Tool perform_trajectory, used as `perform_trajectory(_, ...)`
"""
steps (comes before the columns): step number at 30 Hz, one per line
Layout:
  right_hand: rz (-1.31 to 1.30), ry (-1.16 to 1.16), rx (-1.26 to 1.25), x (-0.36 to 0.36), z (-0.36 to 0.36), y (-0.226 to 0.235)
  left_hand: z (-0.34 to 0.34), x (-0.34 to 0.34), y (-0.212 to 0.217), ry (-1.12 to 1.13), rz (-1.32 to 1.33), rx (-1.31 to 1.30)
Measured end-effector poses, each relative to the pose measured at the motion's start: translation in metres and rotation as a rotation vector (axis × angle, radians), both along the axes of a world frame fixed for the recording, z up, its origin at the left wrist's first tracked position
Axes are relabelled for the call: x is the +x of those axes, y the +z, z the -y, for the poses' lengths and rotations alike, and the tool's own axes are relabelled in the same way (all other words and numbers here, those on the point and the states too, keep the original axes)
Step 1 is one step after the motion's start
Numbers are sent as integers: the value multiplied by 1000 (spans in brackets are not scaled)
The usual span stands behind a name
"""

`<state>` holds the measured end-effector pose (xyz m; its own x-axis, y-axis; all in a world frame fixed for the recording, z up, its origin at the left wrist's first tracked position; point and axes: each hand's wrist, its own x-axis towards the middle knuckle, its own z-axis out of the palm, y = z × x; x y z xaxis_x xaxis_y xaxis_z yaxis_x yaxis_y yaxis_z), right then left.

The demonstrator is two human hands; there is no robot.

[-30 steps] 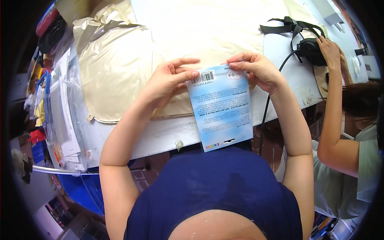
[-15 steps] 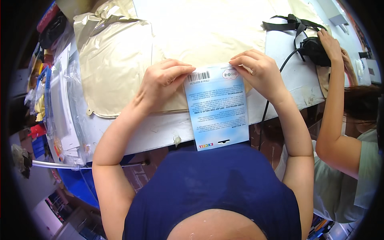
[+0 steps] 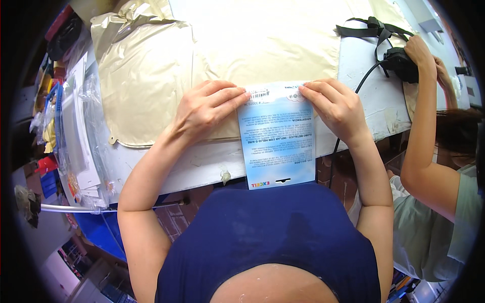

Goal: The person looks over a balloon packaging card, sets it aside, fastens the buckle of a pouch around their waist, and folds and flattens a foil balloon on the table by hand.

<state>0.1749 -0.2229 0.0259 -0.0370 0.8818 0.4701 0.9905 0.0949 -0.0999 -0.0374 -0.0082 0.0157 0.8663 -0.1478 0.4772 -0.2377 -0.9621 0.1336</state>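
Left hand (image 3: 204, 108) at nine o'clock, right hand (image 3: 337, 106) at three — both pinch the blue card (image 3: 277, 136)'s top corners. The card lies over the table edge (image 3: 202, 169), gold foil sheet (image 3: 146, 76) at ten o'clock.

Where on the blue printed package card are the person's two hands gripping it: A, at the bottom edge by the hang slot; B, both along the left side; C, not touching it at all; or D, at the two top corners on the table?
D: the left hand and right hand each pinch a far corner of the blue package card over the gold foil sheet.
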Motion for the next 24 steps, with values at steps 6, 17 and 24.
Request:
perform_trajectory(6, 30, 1, -35, -2, 4, 3, 4, -1, 2, 21, -15, -9)
perform_trajectory(17, -18, -75, -122, -17, 33, 13, -2, -19, 1, -48, -88, -3)
perform_trajectory(24, -171, -190, 6, -27, 19, 32, -1, 15, 22, 316, 7, -559)
